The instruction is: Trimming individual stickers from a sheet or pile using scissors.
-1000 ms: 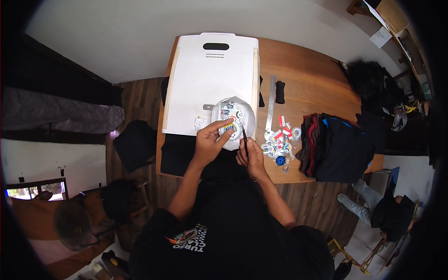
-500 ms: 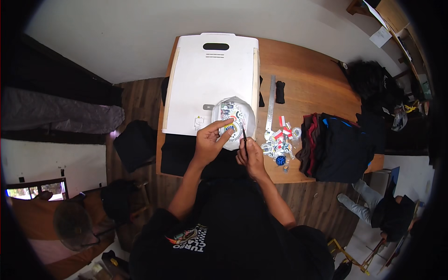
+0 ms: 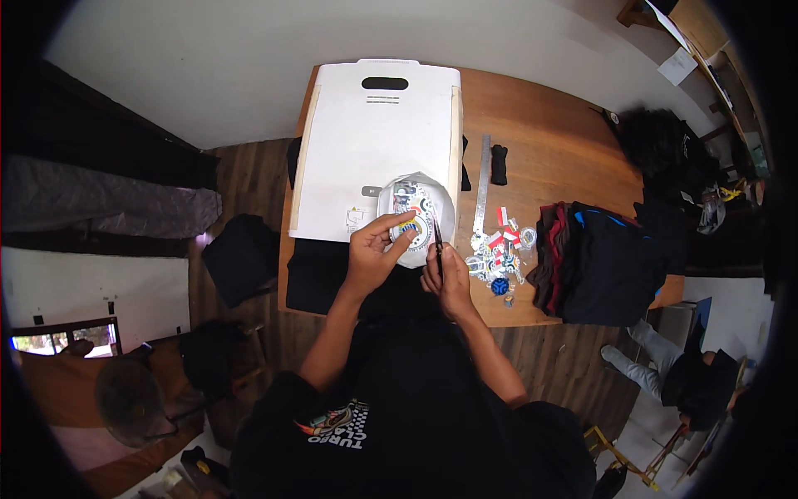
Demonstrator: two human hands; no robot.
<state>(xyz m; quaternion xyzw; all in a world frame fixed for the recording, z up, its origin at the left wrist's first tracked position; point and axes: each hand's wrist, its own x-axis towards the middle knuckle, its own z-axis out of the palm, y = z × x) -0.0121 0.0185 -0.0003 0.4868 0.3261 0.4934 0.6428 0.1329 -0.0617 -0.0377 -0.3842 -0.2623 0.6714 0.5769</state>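
Note:
A round translucent film sheet [image 3: 446, 208] with several small printed emblems lies partly over the white panel's lower right part. My left hand [image 3: 372, 256] pinches its lower part between thumb and fingers, beside a round white printed emblem [image 3: 417, 241]. In my right hand [image 3: 451, 283] is a slim dark pointed tool [image 3: 438, 237], its tip pointing up over the film near that emblem's right side. Whether the tip touches the film I cannot tell, and the tool's exact kind is too small to make out.
A large white panel [image 3: 357, 150] lies on the wooden table [image 3: 549, 133], above black cloth [image 3: 316, 279]. To the right are a metal ruler [image 3: 482, 187], a black bundle [image 3: 499, 165], scattered emblem cutouts [image 3: 499, 262] and folded dark garments [image 3: 603, 258]. Another person [image 3: 694, 378] is at far right.
The dark tool in my right hand has shifted slightly right and stands more upright. My left hand and the film have hardly moved.

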